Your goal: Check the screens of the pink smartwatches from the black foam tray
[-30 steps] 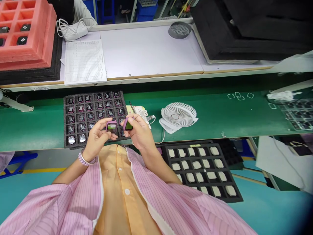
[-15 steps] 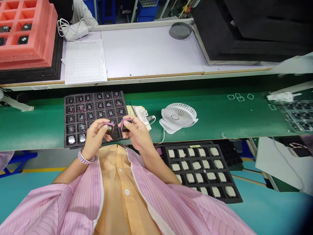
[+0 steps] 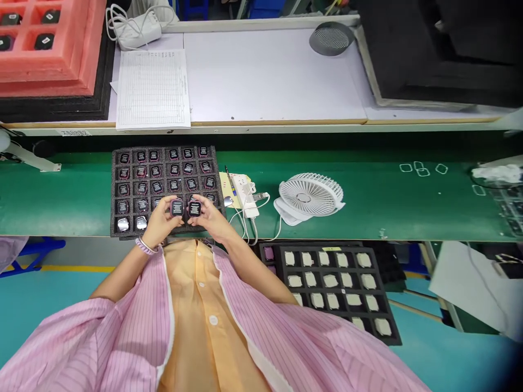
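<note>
My left hand [image 3: 160, 223] pinches a small square watch case [image 3: 177, 207], dark face with white stripes turned up. My right hand [image 3: 209, 216] grips a second, matching watch case [image 3: 194, 208] right beside it. Both cases hover over the near edge of a black foam tray [image 3: 115, 191] on the green belt. The tray's cells hold several similar pink-rimmed cases; two at the near left show silvery faces.
A white desk fan [image 3: 309, 196] and a white power strip with cables [image 3: 246, 198] lie right of the tray. A lower black tray [image 3: 394, 332] with pale parts sits by my right elbow. A paper sheet [image 3: 153, 90] and pink foam trays [image 3: 49, 54] are on the far shelf.
Both hands turned the cases from green side up to striped face up and lowered them toward the tray. The camera tilted slightly downward.
</note>
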Demonstrator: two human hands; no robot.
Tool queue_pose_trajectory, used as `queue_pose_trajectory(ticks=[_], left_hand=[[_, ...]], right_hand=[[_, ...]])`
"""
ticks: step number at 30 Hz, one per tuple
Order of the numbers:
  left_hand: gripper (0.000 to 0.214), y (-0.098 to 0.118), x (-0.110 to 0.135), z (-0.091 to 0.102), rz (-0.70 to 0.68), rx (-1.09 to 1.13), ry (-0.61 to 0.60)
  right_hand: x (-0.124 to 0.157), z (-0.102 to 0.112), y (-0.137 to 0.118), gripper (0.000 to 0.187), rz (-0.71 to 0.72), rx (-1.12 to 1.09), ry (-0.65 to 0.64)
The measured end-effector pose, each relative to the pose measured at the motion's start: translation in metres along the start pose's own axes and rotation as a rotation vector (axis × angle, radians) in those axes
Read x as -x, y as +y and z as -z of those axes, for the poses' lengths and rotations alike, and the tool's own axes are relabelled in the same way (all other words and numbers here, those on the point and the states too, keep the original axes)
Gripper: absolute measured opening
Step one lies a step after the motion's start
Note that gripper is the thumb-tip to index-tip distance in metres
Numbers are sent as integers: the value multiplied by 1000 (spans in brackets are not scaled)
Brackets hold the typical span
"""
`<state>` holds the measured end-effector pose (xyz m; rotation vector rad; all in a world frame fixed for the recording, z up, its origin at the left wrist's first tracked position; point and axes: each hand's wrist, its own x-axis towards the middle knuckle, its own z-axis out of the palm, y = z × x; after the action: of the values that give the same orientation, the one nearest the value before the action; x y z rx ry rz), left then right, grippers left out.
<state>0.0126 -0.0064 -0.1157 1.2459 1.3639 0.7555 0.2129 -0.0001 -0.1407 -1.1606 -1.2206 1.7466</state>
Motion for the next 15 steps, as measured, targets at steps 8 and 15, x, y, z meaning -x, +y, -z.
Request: queue_pose_trajectory(ticks=[8, 15], left_hand=[[42, -58, 26, 43, 95, -585, 173], [47, -59, 23, 36, 98, -888, 166]], right_hand=[[-19, -32, 51, 58, 48, 597, -100], [-20, -37, 36, 51, 127, 1018, -86]])
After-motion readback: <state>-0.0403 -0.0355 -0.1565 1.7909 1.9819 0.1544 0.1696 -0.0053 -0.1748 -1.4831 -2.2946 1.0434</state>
